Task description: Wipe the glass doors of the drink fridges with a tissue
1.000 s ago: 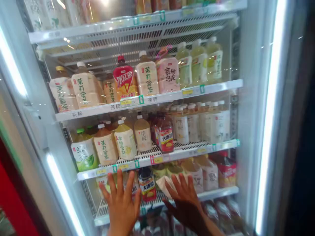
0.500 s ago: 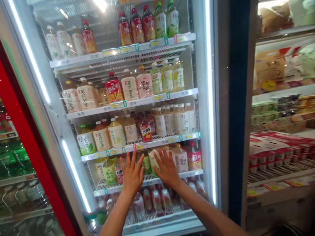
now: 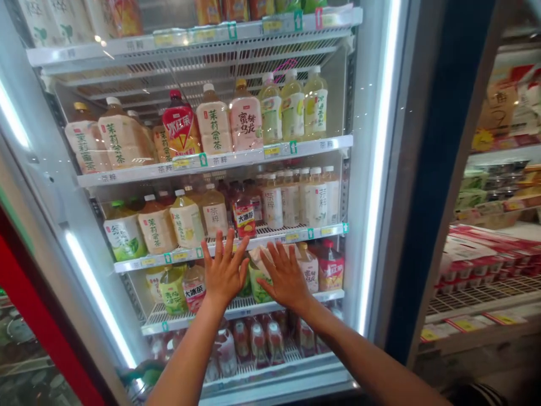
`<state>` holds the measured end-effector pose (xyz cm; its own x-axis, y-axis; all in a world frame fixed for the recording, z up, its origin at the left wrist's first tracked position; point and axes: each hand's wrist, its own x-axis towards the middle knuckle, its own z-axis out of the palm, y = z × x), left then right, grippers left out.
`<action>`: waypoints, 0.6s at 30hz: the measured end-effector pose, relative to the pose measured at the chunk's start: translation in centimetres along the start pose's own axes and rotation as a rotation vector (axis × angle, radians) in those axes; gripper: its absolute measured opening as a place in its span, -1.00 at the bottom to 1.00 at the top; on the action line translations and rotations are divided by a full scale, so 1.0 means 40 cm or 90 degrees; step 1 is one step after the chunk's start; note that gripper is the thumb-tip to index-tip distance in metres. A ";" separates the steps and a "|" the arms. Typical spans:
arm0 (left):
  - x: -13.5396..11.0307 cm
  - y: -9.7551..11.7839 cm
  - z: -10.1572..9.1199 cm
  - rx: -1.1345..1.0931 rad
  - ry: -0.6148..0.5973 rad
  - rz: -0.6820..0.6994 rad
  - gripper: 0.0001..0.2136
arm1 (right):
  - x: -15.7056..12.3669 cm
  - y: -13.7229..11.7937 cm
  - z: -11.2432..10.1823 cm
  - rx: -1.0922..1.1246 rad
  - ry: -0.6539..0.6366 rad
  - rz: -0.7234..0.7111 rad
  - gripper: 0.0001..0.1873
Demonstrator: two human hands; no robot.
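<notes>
My left hand is raised with its fingers spread, in front of the lower shelves of a lit drinks cooler. My right hand stands beside it, fingers also apart, overlapping a green-and-white bottle. Neither hand holds anything. Small reflections suggest a glass door before the shelves; I cannot tell whether the palms touch it. Near the left fingertips is a small bottle with a red-and-black label. A red-labelled bottle sits left of my left wrist, and a pink-labelled bottle right of my right hand.
Several rows of bottled tea stand on white wire shelves with price tags. A bright light strip runs down the right side, next to a dark post. Packaged goods fill racks at the right. A red frame slants at lower left.
The view has come closer to the cooler and tilted down, so the shelves look larger and the top one is partly cut off. Both hands remain raised and spread.
</notes>
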<state>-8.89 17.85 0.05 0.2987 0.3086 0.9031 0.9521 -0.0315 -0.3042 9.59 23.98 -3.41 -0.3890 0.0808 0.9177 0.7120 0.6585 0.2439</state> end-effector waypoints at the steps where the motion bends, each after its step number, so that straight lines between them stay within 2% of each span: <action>1: -0.003 0.001 0.001 0.002 0.002 0.001 -0.26 | 0.019 0.010 -0.004 0.000 -0.002 0.017 -0.08; 5: 0.000 0.006 0.000 0.012 0.008 0.001 -0.27 | 0.104 0.028 -0.006 -0.008 0.012 0.114 -0.05; 7: -0.001 0.004 -0.001 0.015 0.006 0.008 -0.27 | 0.081 0.006 0.004 -0.015 0.030 0.115 -0.08; 9: -0.010 -0.010 -0.009 0.017 -0.006 0.033 -0.28 | 0.023 -0.027 0.015 -0.020 0.037 0.094 -0.11; 11: -0.023 -0.040 -0.026 0.018 -0.030 0.082 -0.32 | -0.017 -0.051 0.022 -0.021 0.028 0.073 -0.12; 12: -0.028 -0.063 -0.038 0.018 -0.045 0.110 -0.35 | -0.015 -0.056 0.023 -0.020 0.023 0.062 -0.13; 13: -0.032 -0.091 -0.052 0.019 -0.058 0.136 -0.38 | 0.004 -0.059 0.021 -0.018 0.020 0.055 -0.12; 15: -0.031 -0.159 -0.084 0.024 -0.073 0.158 -0.41 | 0.086 -0.062 0.017 -0.012 0.016 0.051 -0.10; 18: -0.021 -0.280 -0.129 0.044 -0.061 0.121 -0.37 | 0.220 -0.095 0.017 0.006 0.010 0.072 -0.03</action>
<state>-19.48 13.03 4.29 0.4621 0.3928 0.7950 0.8712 -0.0337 -0.4898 3.06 22.69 3.53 -0.2974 0.1423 0.9441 0.7454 0.6525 0.1364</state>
